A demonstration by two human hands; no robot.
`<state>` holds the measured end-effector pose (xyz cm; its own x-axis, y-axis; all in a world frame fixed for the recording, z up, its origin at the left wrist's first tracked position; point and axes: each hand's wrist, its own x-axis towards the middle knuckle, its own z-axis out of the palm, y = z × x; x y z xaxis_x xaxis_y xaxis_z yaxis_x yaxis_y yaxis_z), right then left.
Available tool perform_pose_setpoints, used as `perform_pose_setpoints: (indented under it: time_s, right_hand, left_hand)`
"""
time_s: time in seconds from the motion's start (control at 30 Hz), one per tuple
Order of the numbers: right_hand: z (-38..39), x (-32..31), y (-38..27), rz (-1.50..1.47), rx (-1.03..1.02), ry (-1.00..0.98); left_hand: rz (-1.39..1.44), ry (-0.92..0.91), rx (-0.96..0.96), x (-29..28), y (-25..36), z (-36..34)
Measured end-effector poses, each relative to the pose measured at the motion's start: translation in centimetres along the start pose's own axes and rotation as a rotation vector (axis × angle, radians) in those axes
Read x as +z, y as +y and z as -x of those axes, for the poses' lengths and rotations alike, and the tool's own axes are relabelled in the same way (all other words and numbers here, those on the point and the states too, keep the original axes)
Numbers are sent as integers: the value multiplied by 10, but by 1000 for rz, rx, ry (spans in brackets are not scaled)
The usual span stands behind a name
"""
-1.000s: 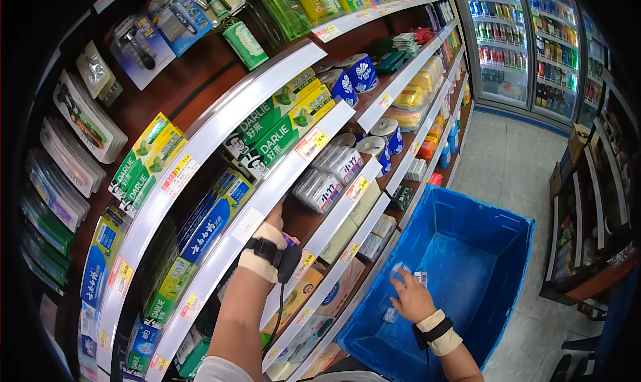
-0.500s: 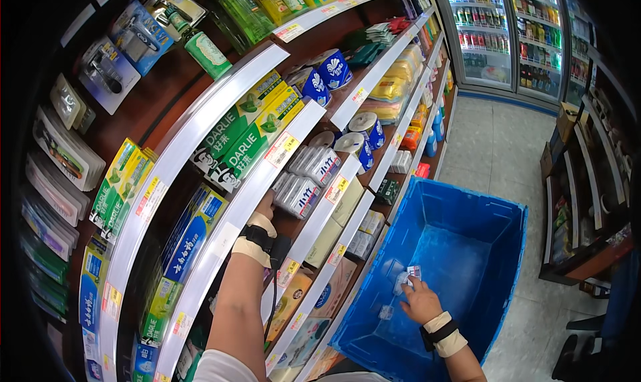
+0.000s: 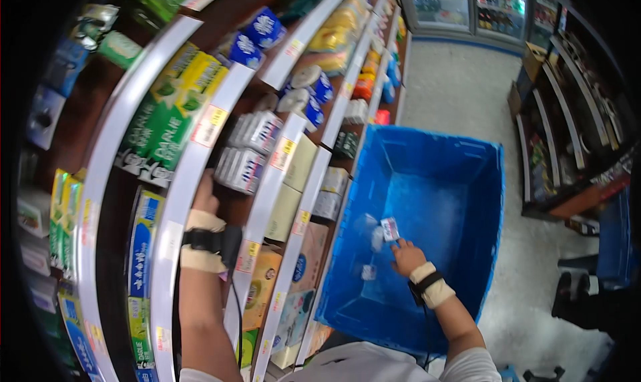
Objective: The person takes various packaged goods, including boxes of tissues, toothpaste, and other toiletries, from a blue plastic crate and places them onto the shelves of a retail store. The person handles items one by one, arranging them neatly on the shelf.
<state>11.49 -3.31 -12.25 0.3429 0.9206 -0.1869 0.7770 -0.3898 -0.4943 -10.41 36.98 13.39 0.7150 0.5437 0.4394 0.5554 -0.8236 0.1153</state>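
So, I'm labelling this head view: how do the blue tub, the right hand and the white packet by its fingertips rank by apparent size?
Largest to smallest:
1. Blue tub
2. Right hand
3. White packet

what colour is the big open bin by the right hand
The bin is blue; it shows best in the head view.

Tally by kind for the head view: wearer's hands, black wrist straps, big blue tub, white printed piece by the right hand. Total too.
Hands: 2 (left hand, right hand)
Black wrist straps: 2
Big blue tub: 1
White printed piece: 1
Total: 6
Other pale items in the tub: too blurred to count, left out.
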Motion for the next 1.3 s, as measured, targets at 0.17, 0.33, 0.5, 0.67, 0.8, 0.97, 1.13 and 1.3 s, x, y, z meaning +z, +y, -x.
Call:
perform_pose_setpoints:
  time_s: [0.17,0.33,0.5,0.67,0.8,0.97,1.13,1.3]
  right_hand:
    - [-2,44,67,-184,274,-219]
    - [-19,88,89,-235,480,-404]
    - [-53,95,76,-259,591,-276]
    - [-105,97,35,-90,244,-31]
    - [-121,122,29,16,258,14]
    - [-107,138,37,174,155,-16]
    - [-95,138,38,218,128,-37]
    - [-96,125,29,267,118,-168]
  left_hand:
    - [853,97,-750,-23,162,-6]
    - [428,-182,-77,-46,231,82]
    - [429,-564,87,-15,239,121]
    - [606,-690,-49,-5,222,143]
    - [622,-702,-36,-5,209,143]
    - [669,-748,-44,3,197,147]
    - [697,-794,-6,1,211,134]
    - [679,-787,37,3,211,138]
